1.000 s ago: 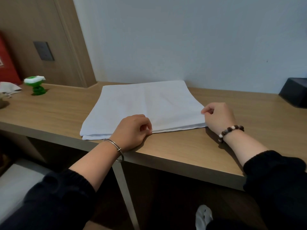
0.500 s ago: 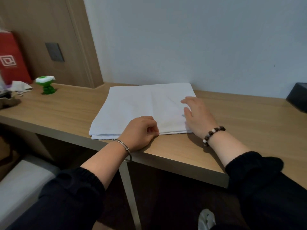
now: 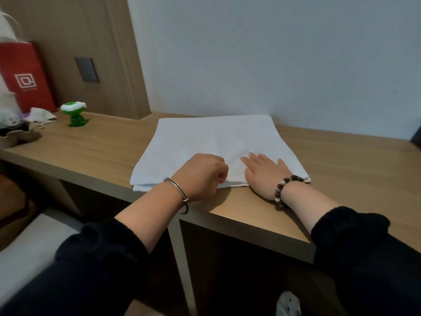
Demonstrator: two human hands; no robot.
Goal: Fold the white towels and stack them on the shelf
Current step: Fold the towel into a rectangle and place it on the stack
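Observation:
A white towel (image 3: 211, 140), folded into a flat rectangle, lies on the wooden shelf (image 3: 341, 169) against the pale wall. My left hand (image 3: 201, 176), with a metal bangle on the wrist, has its fingers curled and pinches the towel's near edge around its middle. My right hand (image 3: 265, 173), with a bead bracelet, lies flat with straight fingers on the towel's near right part, pressing it down.
At the far left of the shelf stand a red paper bag (image 3: 25, 76), a crumpled white cloth (image 3: 42, 116) and a small green and white toy (image 3: 75, 115). A dark box (image 3: 417, 137) sits at the right edge. A white cushion (image 3: 29, 249) lies below left.
My right hand has moved from the towel's right near corner leftward onto the towel and flattened out. My left hand stays on the near edge. The view has shifted left.

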